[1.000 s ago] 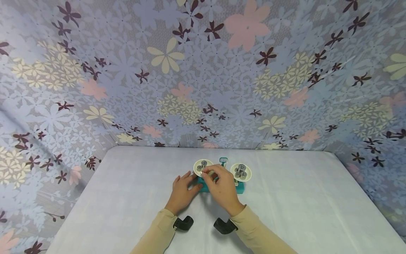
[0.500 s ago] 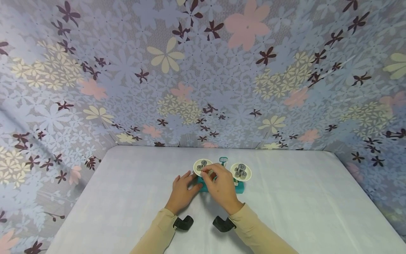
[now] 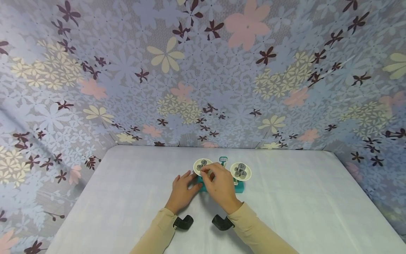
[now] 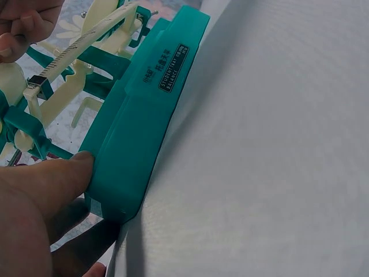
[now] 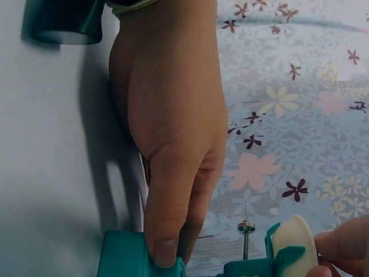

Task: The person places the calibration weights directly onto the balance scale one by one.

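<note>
A teal student balance [image 3: 239,187] with two cream pans stands on the table. In the head view my left hand [image 3: 181,194] holds the left end of its base. The left wrist view shows the thumb [image 4: 63,179] on the base's face and the fingers round its end. Over the left pan [image 3: 195,172], thumb and forefinger of my right hand [image 3: 221,187] pinch together at the near rim. What they hold is tiny and mostly hidden. Metal weights [image 3: 204,162] sit in that pan; several weights [image 3: 241,166] fill the right pan [image 3: 249,176].
A pale cloth covers the table [image 3: 301,201]. Behind it rises a flower-patterned curtain [image 3: 222,88], which also hangs at both sides. On each wrist sits a black camera [image 3: 184,223]. A teal-framed pointer plate [image 3: 223,159] stands up behind the balance.
My right hand and its wrist have shifted very slightly left, the fingertips staying at the left pan. The left hand and the balance look unchanged.
</note>
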The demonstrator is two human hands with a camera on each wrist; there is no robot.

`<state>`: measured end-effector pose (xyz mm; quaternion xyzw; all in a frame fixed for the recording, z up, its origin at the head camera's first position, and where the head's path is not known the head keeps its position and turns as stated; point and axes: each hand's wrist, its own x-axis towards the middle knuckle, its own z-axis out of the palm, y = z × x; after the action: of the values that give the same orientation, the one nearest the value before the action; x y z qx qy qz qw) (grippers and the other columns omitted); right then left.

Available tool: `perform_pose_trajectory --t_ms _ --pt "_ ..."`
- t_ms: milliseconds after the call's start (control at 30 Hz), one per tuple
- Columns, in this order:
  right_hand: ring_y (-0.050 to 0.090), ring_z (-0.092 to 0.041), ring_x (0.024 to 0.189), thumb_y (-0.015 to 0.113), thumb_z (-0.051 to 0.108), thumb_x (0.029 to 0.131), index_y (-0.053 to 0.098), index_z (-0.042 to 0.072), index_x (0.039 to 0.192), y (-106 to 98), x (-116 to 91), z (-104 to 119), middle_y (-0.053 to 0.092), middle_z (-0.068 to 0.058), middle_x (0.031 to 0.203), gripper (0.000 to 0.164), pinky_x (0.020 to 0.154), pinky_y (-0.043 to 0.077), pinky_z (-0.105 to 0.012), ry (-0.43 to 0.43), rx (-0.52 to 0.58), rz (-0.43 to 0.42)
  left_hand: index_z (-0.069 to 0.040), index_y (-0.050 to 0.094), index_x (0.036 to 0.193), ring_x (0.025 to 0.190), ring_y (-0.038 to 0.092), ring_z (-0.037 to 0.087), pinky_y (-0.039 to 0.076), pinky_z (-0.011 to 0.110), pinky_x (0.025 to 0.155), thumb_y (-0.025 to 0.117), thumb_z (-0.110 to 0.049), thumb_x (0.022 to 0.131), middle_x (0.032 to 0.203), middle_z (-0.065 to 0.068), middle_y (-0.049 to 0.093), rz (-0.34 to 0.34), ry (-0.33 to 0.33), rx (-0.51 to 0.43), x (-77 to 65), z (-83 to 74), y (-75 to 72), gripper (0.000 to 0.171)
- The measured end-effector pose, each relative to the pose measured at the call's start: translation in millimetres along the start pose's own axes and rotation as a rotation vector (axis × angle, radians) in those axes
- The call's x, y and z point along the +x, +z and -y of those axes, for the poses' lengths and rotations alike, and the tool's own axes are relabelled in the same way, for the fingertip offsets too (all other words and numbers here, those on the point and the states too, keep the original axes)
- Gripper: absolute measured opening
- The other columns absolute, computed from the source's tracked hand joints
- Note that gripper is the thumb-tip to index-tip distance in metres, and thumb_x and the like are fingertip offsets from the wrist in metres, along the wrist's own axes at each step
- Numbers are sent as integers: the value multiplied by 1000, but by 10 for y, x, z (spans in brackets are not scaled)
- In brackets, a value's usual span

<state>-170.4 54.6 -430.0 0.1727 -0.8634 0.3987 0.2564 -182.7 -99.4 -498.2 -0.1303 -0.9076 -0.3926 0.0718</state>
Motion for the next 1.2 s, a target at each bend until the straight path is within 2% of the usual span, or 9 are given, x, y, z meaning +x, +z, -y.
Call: perform_pose_trajectory --t_ms 500,1100,1167,1200 --pt "47 4 58 69 17 83 69 19 88 -3 -1 -6 60 9 83 5 47 41 -17 3 -37 5 -7 56 128 130 39 28 14 55 109 57 -43 90 130 7 55 8 -5 6 7 3 3 52" --pt "48 1 57 70 13 82 69 14 91 -163 -59 -26 61 8 85 10 44 40 -18 -21 22 -5 -8 56 127 129 40 26 14 53 110 57 -42 89 129 7 56 5 -4 9 0 37 12 51" --pt "47 2 56 70 13 82 69 14 92 -186 -75 -41 60 9 83 10 57 49 -20 -18 7 -2 -7 57 126 129 40 27 15 53 109 58 -42 89 128 7 56 -1 1 9 0 37 20 51" --pt "47 2 56 70 12 82 69 14 92 -200 -86 -48 59 9 82 10 58 49 -21 -18 2 0 -7 57 126 129 41 27 15 53 109 58 -42 88 128 7 56 -3 2 9 3 39 25 52"
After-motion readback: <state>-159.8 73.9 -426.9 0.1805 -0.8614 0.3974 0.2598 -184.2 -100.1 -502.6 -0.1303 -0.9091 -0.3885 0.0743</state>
